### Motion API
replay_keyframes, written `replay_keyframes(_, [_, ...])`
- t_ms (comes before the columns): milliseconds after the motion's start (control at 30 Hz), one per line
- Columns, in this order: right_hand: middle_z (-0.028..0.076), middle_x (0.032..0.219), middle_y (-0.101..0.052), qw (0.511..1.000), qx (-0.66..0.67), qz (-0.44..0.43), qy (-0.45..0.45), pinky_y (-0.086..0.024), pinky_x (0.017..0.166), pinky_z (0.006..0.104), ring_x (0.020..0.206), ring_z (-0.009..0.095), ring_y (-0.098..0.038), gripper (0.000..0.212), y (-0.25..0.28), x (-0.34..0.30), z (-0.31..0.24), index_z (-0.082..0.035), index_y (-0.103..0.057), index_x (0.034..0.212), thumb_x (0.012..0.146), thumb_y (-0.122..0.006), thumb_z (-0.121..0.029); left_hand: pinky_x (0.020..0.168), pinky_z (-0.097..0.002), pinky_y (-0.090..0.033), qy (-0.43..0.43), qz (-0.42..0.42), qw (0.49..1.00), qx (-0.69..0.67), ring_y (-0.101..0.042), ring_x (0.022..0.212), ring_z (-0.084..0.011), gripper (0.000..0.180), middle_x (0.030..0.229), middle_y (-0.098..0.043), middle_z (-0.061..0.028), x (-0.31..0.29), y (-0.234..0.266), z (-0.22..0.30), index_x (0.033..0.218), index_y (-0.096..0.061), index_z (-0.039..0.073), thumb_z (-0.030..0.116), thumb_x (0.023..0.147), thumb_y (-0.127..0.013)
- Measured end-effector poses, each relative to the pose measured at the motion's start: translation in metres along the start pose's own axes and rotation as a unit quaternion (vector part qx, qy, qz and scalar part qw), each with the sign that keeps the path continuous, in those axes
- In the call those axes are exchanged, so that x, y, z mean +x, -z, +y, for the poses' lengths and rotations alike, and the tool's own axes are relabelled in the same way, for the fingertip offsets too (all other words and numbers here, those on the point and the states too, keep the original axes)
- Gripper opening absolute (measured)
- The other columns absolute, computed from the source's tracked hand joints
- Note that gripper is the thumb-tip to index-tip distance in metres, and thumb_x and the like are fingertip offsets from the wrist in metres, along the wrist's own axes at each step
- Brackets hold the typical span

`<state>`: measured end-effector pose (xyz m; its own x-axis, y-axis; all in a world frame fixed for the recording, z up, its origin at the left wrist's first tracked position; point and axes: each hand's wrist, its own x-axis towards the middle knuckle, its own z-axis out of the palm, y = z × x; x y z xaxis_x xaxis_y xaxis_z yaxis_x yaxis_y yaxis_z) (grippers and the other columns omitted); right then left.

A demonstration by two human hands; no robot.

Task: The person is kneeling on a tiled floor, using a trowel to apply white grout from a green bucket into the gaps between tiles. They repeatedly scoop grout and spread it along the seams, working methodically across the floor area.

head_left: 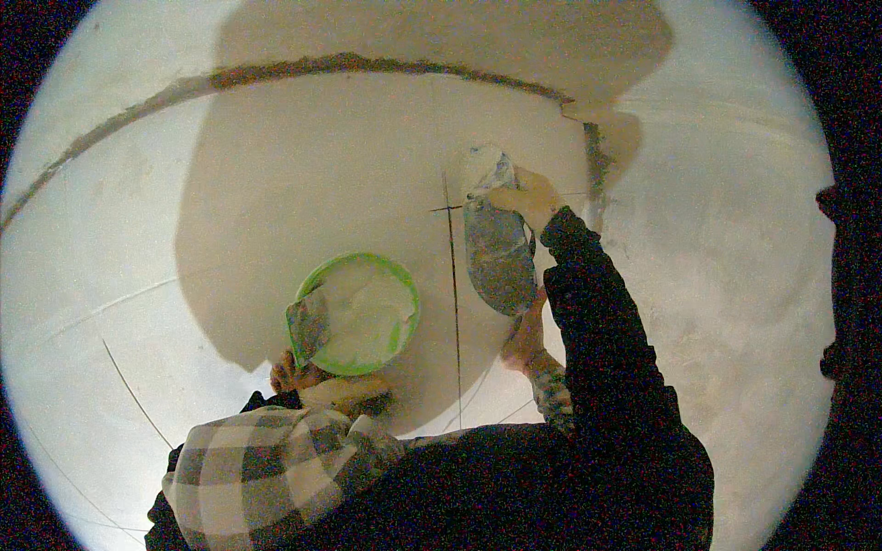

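Note:
My left hand (292, 373) has its fingers curled at the lower left edge of a round, green-rimmed bowl (415, 292). Pale, smooth paste (367, 312) fills much of the bowl, and a flat grey patch, perhaps a scraper blade, lies against its left side. Farther right, my right hand (531, 197) closes on the upper part of a long, round-ended grey object (501, 257) smeared with white. Its exact kind is unclear, and some of my right fingers are hidden. A bare ankle (527, 342) shows just below it.
Pale floor tiles (248, 184) spread below me. Dark joint lines cross right of the bowl. A rough dark gap (349, 62) curves along the far side and turns down at the right. My shadow covers the middle. Checked cloth (248, 459) shows at lower left.

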<state>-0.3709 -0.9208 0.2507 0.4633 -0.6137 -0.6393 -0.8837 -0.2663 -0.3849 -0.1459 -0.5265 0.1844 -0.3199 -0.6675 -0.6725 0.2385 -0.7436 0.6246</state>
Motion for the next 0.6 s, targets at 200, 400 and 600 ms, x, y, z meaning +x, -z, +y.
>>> replay_keyframes(200, [0.007,0.105,-0.071,0.997,0.07,0.007,0.016,-0.051,0.087,0.032,0.095,0.017,-0.065,0.042,-0.012,-0.011,0.02,-0.003,-0.066,0.117,0.084,-0.071,-0.028,0.073,-0.0336,-0.054,0.0,-0.004,1.0,0.004,-0.067,0.086,-0.0179,0.039,0.093,-0.072,-0.008,0.004,0.002,-0.004,0.104,-0.069,0.003,0.038,0.088,-0.07])
replay_keyframes(400, [0.007,0.105,-0.072,0.994,-0.008,0.109,0.014,-0.052,0.085,0.0324,0.094,0.019,-0.067,0.038,-0.028,-0.02,0.028,-0.004,-0.068,0.111,0.083,-0.072,-0.03,0.072,-0.0329,-0.055,0.001,-0.004,1.0,0.002,-0.068,0.084,-0.0174,0.039,0.093,-0.072,-0.0081,0.01,-0.002,-0.01,0.104,-0.069,0.002,0.038,0.088,-0.071])
replay_keyframes(600, [0.01,0.101,-0.071,0.994,0.087,0.036,-0.047,-0.052,0.081,0.0319,0.09,0.02,-0.067,0.04,-0.025,-0.045,0.028,0.001,-0.066,0.109,0.082,-0.072,-0.029,0.071,-0.0322,-0.055,0.018,0.045,0.996,0.075,-0.068,0.083,-0.0169,0.039,0.092,-0.072,-0.0081,-0.018,0.041,0.021,0.104,-0.069,0.002,0.038,0.088,-0.071])
